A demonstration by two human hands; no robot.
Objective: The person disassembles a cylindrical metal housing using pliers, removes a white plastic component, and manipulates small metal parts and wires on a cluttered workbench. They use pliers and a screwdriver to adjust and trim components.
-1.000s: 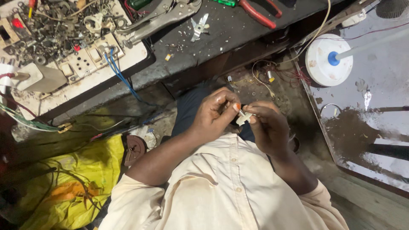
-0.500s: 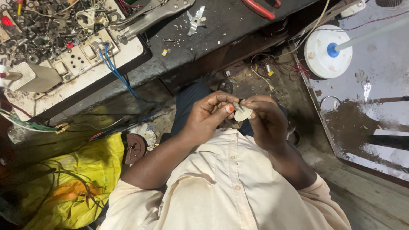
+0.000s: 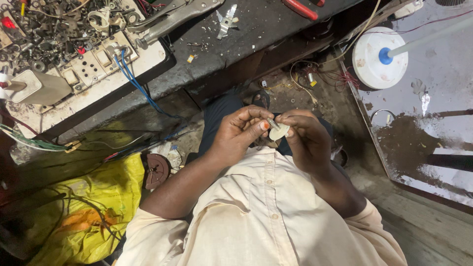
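Both hands meet in front of the person's chest, above the cream button-up shirt. The left hand is curled, its fingers bent in close, with the thumb and forefinger pinched on a small pale round disc-shaped part; the thumbnail shows an orange tint. The right hand is also curled tight, its fingertips closing on the same part from the other side, so the piece is gripped between the two hands. A thin grey metal pin rises from the disc, its long axis slanting up and to the left in the head view, and the right fingertips seem to hold it, though the view is too small to be sure. The disc's flat face is turned roughly towards the camera.

Beyond the hands lies a dark worn workbench (littered with small scraps), carrying a white switchboard with sockets and blue wires, and a heap of metal nuts and washers. A round white base with a blue hub sits well apart to the right. A yellow plastic sack lies beside the left arm.
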